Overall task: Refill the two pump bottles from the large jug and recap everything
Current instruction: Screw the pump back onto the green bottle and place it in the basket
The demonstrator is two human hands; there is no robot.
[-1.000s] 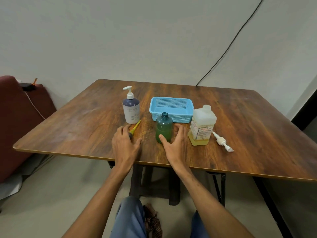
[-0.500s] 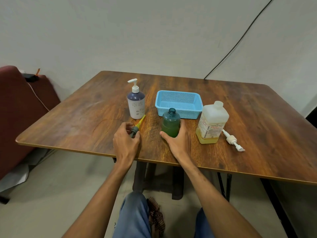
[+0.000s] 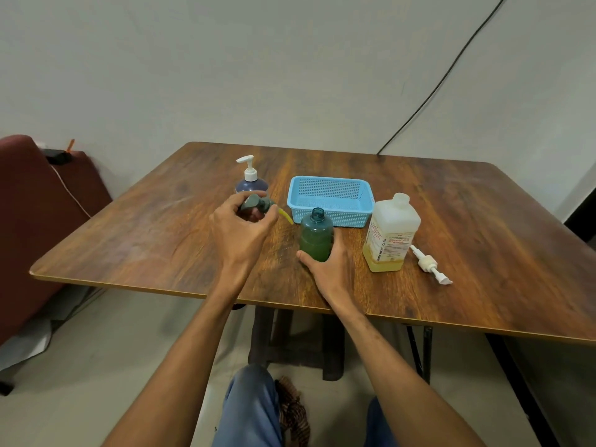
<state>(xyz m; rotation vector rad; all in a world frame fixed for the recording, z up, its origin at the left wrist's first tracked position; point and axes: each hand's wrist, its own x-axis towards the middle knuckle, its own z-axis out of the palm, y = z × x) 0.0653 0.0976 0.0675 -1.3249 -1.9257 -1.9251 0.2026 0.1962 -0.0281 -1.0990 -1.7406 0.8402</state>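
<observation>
Green pump bottle [image 3: 316, 234] upright on wooden table [image 3: 161, 240], near front edge, neck open with no cap; green liquid fills roughly lower two thirds. Right hand [image 3: 325, 266] wrapped around its base from the near side, thumb on the left face, fingers hidden behind; grip closed on the bottle. Left hand [image 3: 240, 233] raised above the table just left of the bottle, fingers curled tight around grey-green pump head [image 3: 256, 204]; its yellow dip tube [image 3: 286, 215] slants down-right toward the bottle neck, tip short of the opening. Behind the left hand, purple-and-white pump bottle [image 3: 251, 181], pump fitted, lower body hidden. Blue plastic basket [image 3: 332, 200] directly behind the green bottle. To the right, large translucent jug [image 3: 391, 233], uncapped; yellowish liquid low in its base; printed label faces the camera. White pump [image 3: 430, 264] lies flat on the table just right of the jug.
</observation>
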